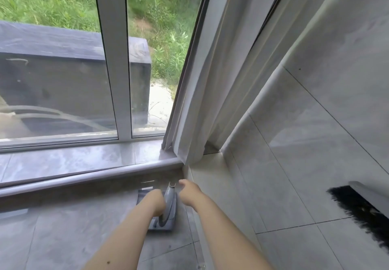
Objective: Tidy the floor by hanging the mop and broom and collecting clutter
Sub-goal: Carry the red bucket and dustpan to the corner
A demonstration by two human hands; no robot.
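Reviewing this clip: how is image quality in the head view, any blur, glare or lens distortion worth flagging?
Head view: daylight is even and nothing is overexposed; the window frame and curtain bow with wide-angle distortion; soft reflections sheen the sill; the left hand, right hand and mop handle are slightly motion-blurred; the broom bristles are cut off at the right edge.

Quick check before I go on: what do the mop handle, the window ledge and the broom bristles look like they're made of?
Mop handle: looks like smooth grey moulded plastic with a dull sheen. Window ledge: seems polished grey stone or tile, glossy, mirroring the daylight. Broom bristles: black, thin, frayed fibres, probably synthetic; too blurred to be sure.
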